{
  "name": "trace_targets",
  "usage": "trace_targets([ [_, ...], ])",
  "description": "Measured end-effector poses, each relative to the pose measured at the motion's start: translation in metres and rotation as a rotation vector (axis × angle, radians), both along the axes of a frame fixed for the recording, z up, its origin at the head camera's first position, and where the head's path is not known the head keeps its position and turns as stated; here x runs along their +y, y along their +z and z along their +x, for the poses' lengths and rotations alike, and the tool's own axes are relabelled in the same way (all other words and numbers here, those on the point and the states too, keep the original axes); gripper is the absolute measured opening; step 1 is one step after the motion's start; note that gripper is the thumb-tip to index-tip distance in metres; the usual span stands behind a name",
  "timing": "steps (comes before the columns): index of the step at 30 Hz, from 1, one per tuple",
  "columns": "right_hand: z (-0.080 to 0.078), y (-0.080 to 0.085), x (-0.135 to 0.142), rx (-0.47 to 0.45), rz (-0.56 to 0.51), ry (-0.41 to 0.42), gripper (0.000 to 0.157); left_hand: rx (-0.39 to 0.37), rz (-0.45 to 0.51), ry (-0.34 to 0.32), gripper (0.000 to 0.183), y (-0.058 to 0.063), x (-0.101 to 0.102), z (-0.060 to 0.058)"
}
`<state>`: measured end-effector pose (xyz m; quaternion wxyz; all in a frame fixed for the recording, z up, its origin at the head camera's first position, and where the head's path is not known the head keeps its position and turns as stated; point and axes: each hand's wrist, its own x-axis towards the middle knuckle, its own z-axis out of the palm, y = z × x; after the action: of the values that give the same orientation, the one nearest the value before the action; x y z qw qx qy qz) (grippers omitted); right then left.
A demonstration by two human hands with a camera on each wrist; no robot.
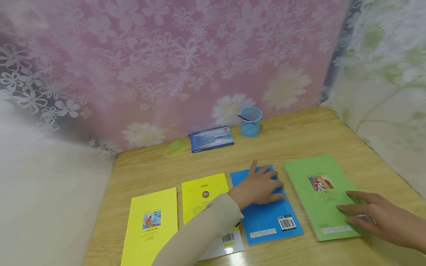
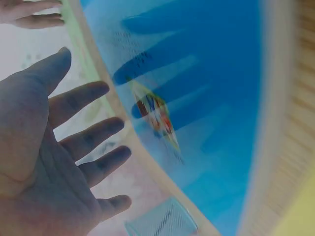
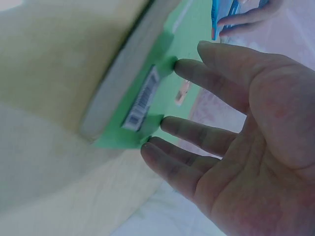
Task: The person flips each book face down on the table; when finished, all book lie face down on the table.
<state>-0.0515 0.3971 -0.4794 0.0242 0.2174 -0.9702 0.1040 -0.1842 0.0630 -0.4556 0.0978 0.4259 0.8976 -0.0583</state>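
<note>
The blue book [image 1: 266, 221] lies flat on the wooden table with its barcode side up. Across its upper half is my left hand [image 1: 257, 186], palm down with fingers spread. Seen from the left wrist, those fingers are straight, and their dark reflections show on the glossy blue cover [image 2: 226, 98]. To the right lies a thicker green book [image 1: 309, 170] with a small picture on it. My right hand [image 1: 379, 214] is at its lower right part. In the right wrist view, the extended fingertips [image 3: 170, 123] touch the green cover [image 3: 113, 132] beside the barcode.
Left of the blue book lie two yellow books, one at far left [image 1: 136, 214] and one partly under the left sleeve [image 1: 219, 183]. Along the back stand a blue mesh pen cup [image 1: 250, 127], a blue flat box [image 1: 213, 139] and a green tape roll [image 1: 176, 147].
</note>
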Motion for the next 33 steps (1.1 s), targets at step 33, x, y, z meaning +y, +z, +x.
trace_targets([
  [33, -0.108, 0.113, -0.086, 0.094, 0.050, 0.242, 0.044, 0.159, 0.356, 0.426, 0.035, 0.092, -0.256, 0.050],
])
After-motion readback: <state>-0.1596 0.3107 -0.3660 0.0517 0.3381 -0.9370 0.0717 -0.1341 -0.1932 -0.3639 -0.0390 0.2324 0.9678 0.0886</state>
